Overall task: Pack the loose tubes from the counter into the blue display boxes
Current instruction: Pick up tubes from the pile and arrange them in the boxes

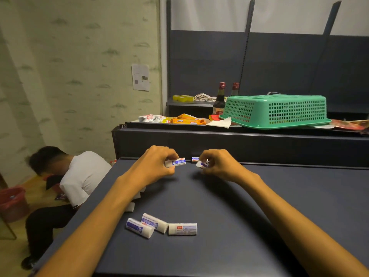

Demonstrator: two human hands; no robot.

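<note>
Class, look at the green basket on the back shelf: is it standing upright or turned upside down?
Upside down. The green basket rests on its wide rim, with its narrower flat base facing up.

On the counter, three tubes are lying in a row near its front — the left tube touching the middle tube, the right tube just beside that. Farther back, the left hand and right hand are each holding a tube above the counter's rear edge. Behind and higher, a shelf is carrying a basket sitting upside down — bottles standing left of it. A person is sitting left of the counter.
</note>
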